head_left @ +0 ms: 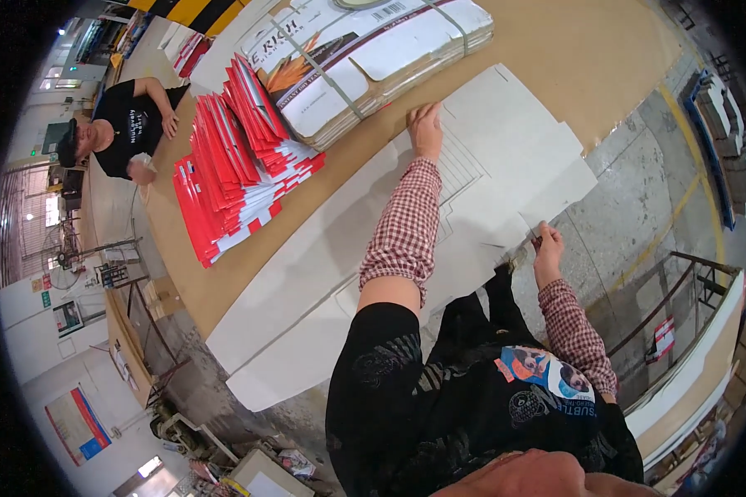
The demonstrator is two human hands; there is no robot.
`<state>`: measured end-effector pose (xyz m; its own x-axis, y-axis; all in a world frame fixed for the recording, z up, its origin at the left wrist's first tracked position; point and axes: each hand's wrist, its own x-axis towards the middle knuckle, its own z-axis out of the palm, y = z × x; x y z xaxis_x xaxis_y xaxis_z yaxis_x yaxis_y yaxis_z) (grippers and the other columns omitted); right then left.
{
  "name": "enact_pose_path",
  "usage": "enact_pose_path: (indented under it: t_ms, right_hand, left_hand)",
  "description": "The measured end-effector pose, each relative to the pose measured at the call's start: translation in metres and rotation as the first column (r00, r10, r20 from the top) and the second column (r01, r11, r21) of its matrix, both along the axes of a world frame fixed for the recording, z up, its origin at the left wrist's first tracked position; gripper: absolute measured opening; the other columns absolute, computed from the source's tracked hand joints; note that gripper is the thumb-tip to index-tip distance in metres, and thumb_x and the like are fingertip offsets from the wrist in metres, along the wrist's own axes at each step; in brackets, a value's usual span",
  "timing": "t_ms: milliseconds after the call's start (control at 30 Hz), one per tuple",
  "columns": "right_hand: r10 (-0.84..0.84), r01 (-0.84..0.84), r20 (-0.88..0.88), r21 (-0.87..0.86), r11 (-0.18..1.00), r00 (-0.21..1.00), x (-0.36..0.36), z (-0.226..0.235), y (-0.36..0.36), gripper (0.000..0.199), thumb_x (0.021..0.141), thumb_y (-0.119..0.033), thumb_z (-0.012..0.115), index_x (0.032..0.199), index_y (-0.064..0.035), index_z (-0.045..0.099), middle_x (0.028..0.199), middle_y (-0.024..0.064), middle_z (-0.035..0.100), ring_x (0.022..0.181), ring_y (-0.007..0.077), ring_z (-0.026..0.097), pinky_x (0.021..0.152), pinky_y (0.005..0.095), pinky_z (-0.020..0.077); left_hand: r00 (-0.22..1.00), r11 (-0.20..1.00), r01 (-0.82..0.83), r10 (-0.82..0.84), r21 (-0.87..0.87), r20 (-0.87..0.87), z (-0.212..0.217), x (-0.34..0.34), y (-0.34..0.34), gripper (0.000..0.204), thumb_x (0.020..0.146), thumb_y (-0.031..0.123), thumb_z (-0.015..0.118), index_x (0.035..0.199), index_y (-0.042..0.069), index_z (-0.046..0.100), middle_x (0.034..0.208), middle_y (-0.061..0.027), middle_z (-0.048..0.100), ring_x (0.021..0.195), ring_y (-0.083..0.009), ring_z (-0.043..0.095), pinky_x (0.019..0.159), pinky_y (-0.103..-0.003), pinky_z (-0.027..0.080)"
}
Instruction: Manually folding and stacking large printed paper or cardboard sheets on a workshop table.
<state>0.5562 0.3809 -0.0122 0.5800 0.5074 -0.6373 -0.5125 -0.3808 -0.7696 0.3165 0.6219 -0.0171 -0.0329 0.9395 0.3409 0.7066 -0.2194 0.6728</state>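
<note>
A large, pale die-cut cardboard sheet [506, 157] lies slantwise over the table, its near side hanging past the table edge toward my body. Printed lines and cut notches show on its face. My left hand [425, 131] reaches across and is closed at the sheet's far edge, fingertips bent over it. Between the thumb and fingers of my right hand [547, 250], the near edge is pinched beside a notch. Just beyond my left hand sits a strapped bundle of printed cartons [331, 99]. To its left are fanned stacks of red and white folded packages [232, 157].
The brown-topped table [605, 58] extends to the right. Across its left end, a person in black [128, 124] rests a hand on it. Stacked sheets [721, 124] stand on a blue pallet at the far right. A metal-framed cart [692, 373] is close on my right.
</note>
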Motion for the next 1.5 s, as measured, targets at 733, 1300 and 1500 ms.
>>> enact_pose_path:
  t_ms: [733, 1300, 1500]
  right_hand:
    - [0.094, -0.092, -0.03, 0.065, 0.994, 0.995, -0.001, 0.012, -0.004, 0.018, 0.08, -0.018, 0.064, 0.074, -0.0082, 0.051, 0.058, -0.0026, 0.048, 0.05, 0.0067, 0.047, 0.047, 0.022, 0.0404]
    - [0.312, -0.317, 0.167, 0.003, 0.948, 0.935, 0.009, 0.002, 0.001, 0.02, 0.082, -0.021, 0.062, 0.069, -0.0075, 0.055, 0.06, -0.0002, 0.053, 0.053, 0.0082, 0.05, 0.052, 0.0233, 0.0432]
    - [0.244, -0.241, 0.171, -0.039, 0.97, 0.954, 0.006, 0.002, 0.003, 0.021, 0.08, -0.018, 0.064, 0.067, -0.0044, 0.056, 0.057, 0.0012, 0.053, 0.049, 0.0095, 0.05, 0.047, 0.0242, 0.0435]
  left_hand:
    - [0.997, 0.997, -0.042, 0.045, 0.062, -0.055, -0.009, -0.002, 0.004, 0.026, 0.076, 0.003, 0.054, 0.101, 0.001, 0.059, 0.108, -0.0097, 0.056, 0.103, -0.029, 0.045, 0.093, -0.037, 0.034]
    - [0.993, 0.993, -0.104, 0.101, 0.056, 0.058, 0.0, -0.005, 0.004, 0.035, 0.071, -0.007, 0.044, 0.101, 0.003, 0.059, 0.104, -0.012, 0.057, 0.102, -0.0303, 0.047, 0.093, -0.039, 0.034]
    - [0.996, 0.997, -0.073, 0.071, 0.04, 0.057, -0.004, -0.004, 0.006, 0.029, 0.075, -0.002, 0.048, 0.102, 0.004, 0.06, 0.102, -0.0116, 0.059, 0.102, -0.0286, 0.048, 0.093, -0.039, 0.033]
